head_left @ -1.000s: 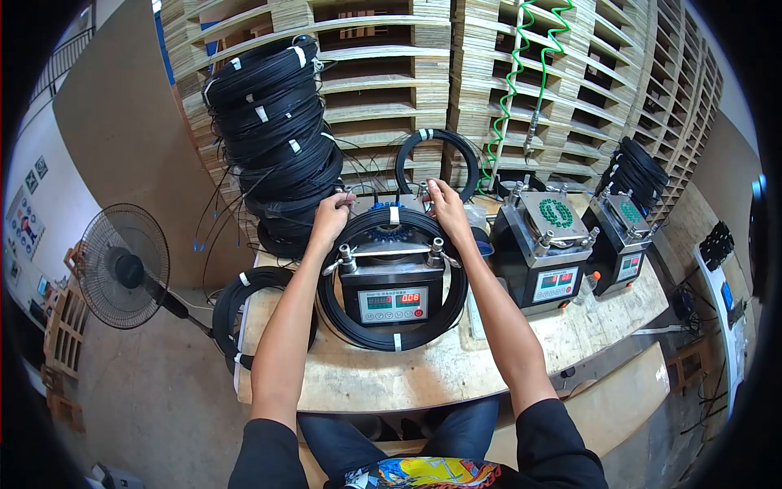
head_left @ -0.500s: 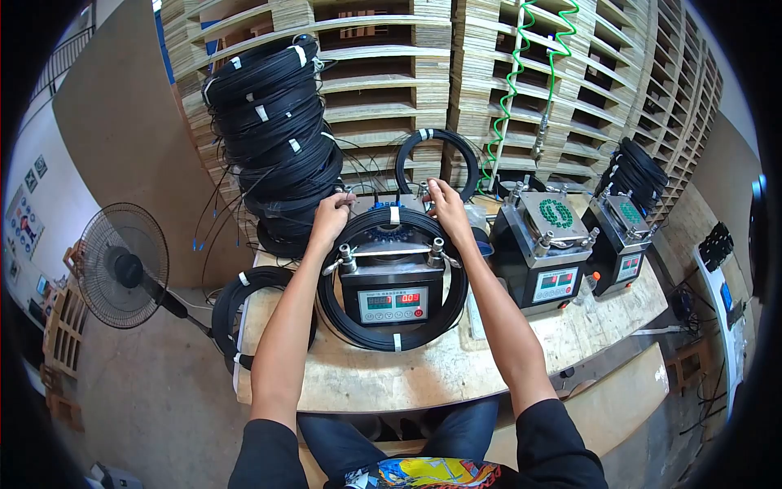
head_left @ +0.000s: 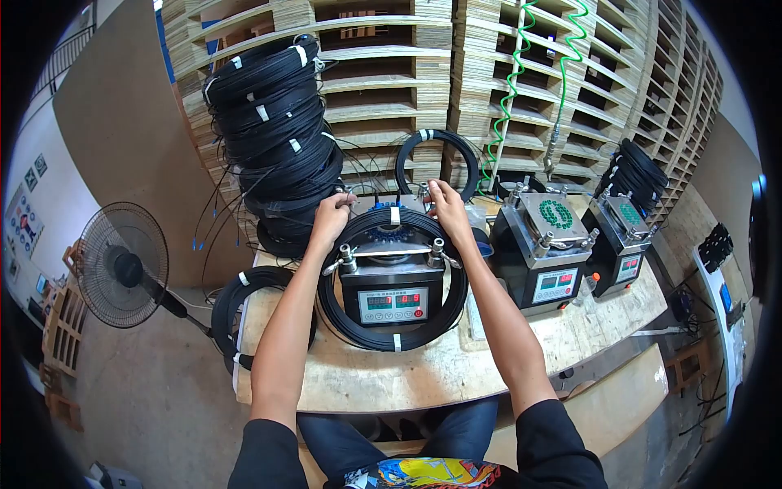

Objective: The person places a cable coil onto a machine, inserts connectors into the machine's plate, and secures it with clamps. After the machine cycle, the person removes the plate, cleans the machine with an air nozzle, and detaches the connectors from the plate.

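Observation:
My left hand (head_left: 331, 215) is closed at the rear left corner of a polishing machine (head_left: 393, 306), its fingertips curled about a corner post that they mostly hide. At the rear right corner, the fingers of my right hand (head_left: 447, 209) pinch the other metal post (head_left: 423, 189). A coil of black cable (head_left: 397, 341) with white ties leans around the machine's front, its top lying over the metal plate. Thin cable ends with blue connectors (head_left: 387, 205) stand in the plate between my hands. The front panel has a lit red display (head_left: 407, 299).
To the right stand two similar machines (head_left: 556, 281) (head_left: 623, 265) with green connector rings on top. A tall stack of black cable coils (head_left: 273, 147) rises at the left rear. Another coil (head_left: 232, 314) lies at the table's left edge, near a fan (head_left: 126, 265). Wooden pallets (head_left: 383, 98) stand behind.
My hands stay at the same rear corners. The digits on the machine's display read differently. Behind, the hanging end of the green spiral hose has swung to the right.

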### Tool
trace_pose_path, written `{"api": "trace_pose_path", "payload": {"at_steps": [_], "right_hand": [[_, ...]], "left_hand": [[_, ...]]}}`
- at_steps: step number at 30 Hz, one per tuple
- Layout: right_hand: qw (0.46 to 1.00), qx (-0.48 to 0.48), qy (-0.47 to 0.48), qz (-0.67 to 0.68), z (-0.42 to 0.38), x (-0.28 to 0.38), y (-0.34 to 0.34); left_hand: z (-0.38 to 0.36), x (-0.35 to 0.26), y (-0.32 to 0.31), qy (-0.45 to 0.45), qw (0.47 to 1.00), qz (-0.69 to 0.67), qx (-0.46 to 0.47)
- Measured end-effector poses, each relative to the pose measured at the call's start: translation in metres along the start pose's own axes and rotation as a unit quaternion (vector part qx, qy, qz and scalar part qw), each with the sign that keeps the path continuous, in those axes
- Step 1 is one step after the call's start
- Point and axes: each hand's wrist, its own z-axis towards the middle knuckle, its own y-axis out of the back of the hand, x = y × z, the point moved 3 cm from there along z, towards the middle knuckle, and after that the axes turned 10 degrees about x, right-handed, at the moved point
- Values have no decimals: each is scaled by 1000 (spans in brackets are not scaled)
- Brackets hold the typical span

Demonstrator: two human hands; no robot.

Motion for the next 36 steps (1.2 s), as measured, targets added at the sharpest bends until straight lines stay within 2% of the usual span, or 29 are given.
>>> {"api": "trace_pose_path", "payload": {"at_steps": [36], "right_hand": [[1000, -3, -10, 3, 3, -6, 0]], "left_hand": [[5, 6, 0, -10, 1000, 1, 2]]}}
